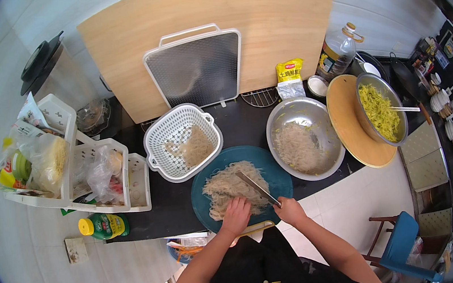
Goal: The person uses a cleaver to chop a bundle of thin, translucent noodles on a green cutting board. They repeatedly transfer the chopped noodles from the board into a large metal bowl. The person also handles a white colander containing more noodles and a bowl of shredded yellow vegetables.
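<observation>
A heap of pale translucent noodles (227, 182) is spread over a round dark-teal cutting board (274, 161) at the counter's front edge. My left hand (237, 215) rests on the near side of the heap, with its fingertips pressed into the noodles. In my right hand (290, 210) is the handle of a kitchen knife (257, 189). Its blade slants up and to the left across the right part of the heap. Short noodle pieces (298, 147) lie in a steel bowl (274, 126) to the right. More noodles (198, 147) sit in a white draining basket (156, 144) behind the board.
A steel bowl of yellow shreds (379, 112) with chopsticks stands on a round wooden board (346, 125) at right. Left are a tiered white plastic rack (139, 183) and a green bottle with a yellow cap (106, 226). A large oil bottle (337, 51) stands behind. A blue chair (400, 239) is at lower right.
</observation>
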Tool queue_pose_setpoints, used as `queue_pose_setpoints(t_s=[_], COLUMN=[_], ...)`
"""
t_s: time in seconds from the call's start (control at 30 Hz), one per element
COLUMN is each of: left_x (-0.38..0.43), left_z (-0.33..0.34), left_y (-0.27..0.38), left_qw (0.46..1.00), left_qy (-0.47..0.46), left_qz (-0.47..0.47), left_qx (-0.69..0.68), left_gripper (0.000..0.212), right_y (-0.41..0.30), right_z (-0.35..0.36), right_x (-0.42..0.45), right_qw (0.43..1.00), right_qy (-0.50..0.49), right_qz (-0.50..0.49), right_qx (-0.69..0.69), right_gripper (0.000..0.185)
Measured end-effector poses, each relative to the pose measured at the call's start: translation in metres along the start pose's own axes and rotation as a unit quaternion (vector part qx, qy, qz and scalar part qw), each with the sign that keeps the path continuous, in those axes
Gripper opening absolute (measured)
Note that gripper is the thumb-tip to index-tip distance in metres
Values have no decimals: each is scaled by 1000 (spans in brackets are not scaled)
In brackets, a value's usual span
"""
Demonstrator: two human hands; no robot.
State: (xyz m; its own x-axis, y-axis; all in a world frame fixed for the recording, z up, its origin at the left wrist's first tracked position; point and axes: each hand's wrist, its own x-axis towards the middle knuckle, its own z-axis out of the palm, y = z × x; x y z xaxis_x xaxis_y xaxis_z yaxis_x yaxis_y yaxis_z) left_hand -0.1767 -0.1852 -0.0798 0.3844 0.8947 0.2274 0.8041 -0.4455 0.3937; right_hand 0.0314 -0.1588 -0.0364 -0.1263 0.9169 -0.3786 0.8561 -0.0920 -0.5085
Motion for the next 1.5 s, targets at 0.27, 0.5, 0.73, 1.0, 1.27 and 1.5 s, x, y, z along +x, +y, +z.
queue_pose_setpoints(t_s=[0.27, 0.5, 0.73, 1.0, 1.27, 1.5], left_x=[27, 3, -15, -21, -35, -45], left_z=[3, -6, -3, -7, -17, -15], left_y=[-9, -19, -25, -23, -24, -25], left_qw=[990, 966, 949, 948, 946, 939], left_qy=[50, 130, 146, 129, 134, 97], left_qz=[-130, -218, -275, -286, -293, -321], left_qx=[-18, -54, -48, -48, -19, -72], left_gripper=[25, 24, 22, 26, 48, 63], right_y=[9, 0, -17, -17, -7, -15], right_z=[2, 10, 32, 51, 45, 34], right_x=[-10, -15, -12, 15, 26, 9], right_qw=[1000, 999, 997, 984, 992, 990], right_qy=[2, -19, -40, -66, -59, -53], right_qz=[9, -8, -57, -115, -88, -103], right_qx=[18, 39, -25, -117, -71, -78], right_gripper=[26, 26, 21, 15, 19, 21])
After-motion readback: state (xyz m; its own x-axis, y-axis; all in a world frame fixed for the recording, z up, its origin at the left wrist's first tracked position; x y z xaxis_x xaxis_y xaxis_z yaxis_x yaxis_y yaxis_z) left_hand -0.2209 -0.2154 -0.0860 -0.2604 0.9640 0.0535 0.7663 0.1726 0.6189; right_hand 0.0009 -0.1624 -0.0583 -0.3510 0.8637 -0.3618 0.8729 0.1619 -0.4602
